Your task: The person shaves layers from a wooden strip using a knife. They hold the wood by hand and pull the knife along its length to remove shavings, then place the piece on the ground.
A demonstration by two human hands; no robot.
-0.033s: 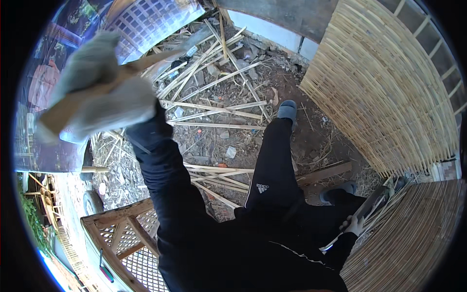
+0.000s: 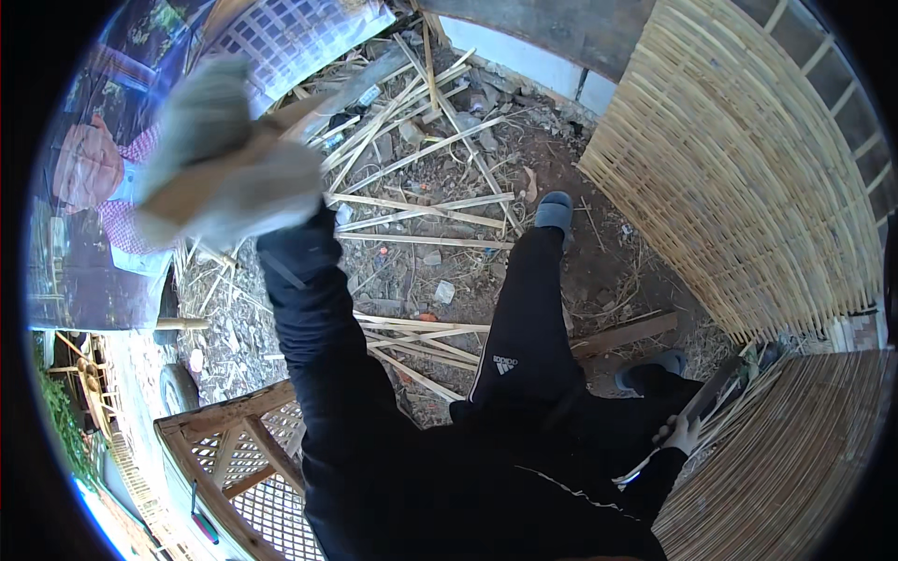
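Observation:
At the upper left my left hand (image 2: 276, 182), in a pale grey glove and smeared by motion, is wrapped round a brown piece of wood (image 2: 192, 192). Past its far end shows a grey flat strip (image 2: 365, 86); whether the two are joined I cannot tell. At the lower right my bare right hand (image 2: 683, 435) has its fingers curled round a dark, flat, blade-like piece (image 2: 716, 385). Its kind is unclear. Pale thin strips (image 2: 725, 425) lie close beside that hand.
Split bamboo strips (image 2: 430, 210) lie crossed over the littered ground. A woven bamboo panel (image 2: 720, 159) leans at the right, above a bundle of thin canes (image 2: 795, 458). A wooden lattice frame (image 2: 224, 416) stands at the lower left. Printed sheeting (image 2: 79, 262) hangs at the far left.
My gloved left hand and the piece of wood have shifted a little to the right, uncovering more of the printed sheeting. My right hand stays in place.

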